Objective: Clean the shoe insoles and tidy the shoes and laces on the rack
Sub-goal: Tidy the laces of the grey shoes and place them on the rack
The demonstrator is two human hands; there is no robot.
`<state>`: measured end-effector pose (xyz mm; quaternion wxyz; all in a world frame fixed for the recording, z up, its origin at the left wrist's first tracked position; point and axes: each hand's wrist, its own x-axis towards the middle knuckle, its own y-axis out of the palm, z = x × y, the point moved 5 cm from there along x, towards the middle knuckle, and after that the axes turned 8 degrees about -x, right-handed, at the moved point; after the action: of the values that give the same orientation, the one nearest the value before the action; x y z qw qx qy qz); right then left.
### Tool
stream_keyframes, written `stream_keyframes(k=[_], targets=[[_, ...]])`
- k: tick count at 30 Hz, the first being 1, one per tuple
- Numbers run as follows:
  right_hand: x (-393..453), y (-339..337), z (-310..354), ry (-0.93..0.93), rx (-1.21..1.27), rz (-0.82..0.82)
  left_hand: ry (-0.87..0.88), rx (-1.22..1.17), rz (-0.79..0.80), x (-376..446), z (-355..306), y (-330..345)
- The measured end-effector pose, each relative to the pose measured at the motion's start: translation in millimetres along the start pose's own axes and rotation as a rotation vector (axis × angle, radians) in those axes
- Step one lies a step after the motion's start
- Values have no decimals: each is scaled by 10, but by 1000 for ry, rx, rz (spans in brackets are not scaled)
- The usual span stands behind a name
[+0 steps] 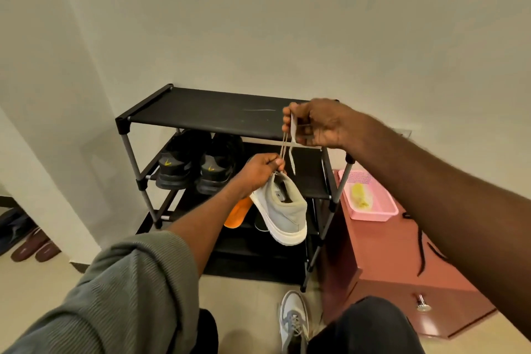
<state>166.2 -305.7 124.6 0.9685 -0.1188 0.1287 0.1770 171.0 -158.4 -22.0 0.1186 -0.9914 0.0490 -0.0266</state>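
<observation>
Two hands on one grey shoe [283,205], held in the air in front of the rack [218,112], level with its middle shelf. My left hand [260,171] grips the shoe at the tongue end, thumb and fingers pinching the base of the laces [285,142]. My right hand [319,123], above and just right of it, pinches the lace ends, drawn taut between the two grips. Judgement: keep the pull even and straight up so both ends match before tying, left grip steady. The shoe hangs tilted: long axis slanting down, heel low toward me and right, toe up under my left hand, sole facing down-left. Its mate [294,322] lies on the floor below
</observation>
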Motion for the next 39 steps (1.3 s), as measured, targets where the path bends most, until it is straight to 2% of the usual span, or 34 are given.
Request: stream_keyframes(k=[6, 10, 16, 20, 26, 28, 31, 34, 39], targets=[[-286, -202, 649, -99, -72, -216, -4, 63, -45, 27, -83, 2], [-420, -169, 723, -157, -30, -264, -15, 90, -91, 75, -110, -9], [-483, -15, 227, -338, -129, -269, -47, 102, -122, 137, -102, -48], [-463, -36, -294, -273, -296, -246, -53, 97, -131, 167, -77, -82], [-198, 51, -686, -242, -383, -262, -42, 125, -144, 168, -67, -89], [-96, 84, -733, -244, -569, -268, -30, 143, -140, 170, -68, -94], [39, 206, -825, -168, -891, -108, -17, 171, -119, 167, -64, -91], [60, 265, -852, -122, -1024, 3, -12, 175, -116, 149, -82, -79], [-116, 86, -819, -234, -836, -259, -19, 163, -147, 171, -59, -88]])
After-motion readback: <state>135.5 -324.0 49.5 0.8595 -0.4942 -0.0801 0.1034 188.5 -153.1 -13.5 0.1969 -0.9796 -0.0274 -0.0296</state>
